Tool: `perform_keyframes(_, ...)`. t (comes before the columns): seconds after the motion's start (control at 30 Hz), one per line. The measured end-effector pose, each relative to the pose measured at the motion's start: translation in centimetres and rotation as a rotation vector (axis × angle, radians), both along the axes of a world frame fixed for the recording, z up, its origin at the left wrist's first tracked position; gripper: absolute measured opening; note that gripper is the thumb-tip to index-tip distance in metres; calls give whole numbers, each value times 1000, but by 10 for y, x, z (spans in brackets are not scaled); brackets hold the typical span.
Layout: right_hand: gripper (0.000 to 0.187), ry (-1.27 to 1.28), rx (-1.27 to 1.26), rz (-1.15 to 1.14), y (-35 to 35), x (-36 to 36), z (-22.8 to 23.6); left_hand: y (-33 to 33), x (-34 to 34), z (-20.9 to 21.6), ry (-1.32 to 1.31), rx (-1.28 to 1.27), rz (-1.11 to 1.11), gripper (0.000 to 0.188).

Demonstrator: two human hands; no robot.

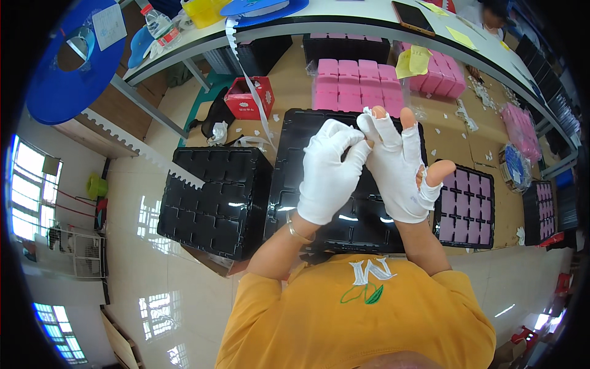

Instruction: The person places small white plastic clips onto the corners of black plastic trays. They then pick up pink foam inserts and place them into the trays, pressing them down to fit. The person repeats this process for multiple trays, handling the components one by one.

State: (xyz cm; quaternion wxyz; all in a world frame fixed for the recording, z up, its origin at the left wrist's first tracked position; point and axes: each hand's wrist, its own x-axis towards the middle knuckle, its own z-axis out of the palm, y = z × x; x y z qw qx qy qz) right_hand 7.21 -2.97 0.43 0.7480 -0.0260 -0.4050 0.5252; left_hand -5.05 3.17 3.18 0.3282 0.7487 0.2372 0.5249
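My left hand (332, 169), in a white glove, is closed in a pinch at the outer fingers of my right hand. It seems to grip the cloth there; the exact pinch point is partly hidden. My right hand (396, 169) is palm up with fingers spread, in a white glove (393, 190) whose cut ends leave the thumb and some fingertips bare. Below both hands lies a large black plastic tray (295, 144) with moulded compartments.
A stack of black trays (212, 197) stands at left, and a tray with pink pieces (464, 209) at right. Beyond are pink blocks (356, 86), a red box (249, 98) and a white shelf (344, 18). A notched white strip (141, 147) hangs from a blue reel (46, 92).
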Motion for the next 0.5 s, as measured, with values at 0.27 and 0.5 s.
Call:
perform_keyframes(0.27, 99, 20, -111, -31, -2, -6, 4, 6, 4, -10, -4, -30, -45, 6)
perform_keyframes(0.5, 94, 90, -106, -60, 3, 1, 6, 2, 22, -27, 40, 92, 42, 8)
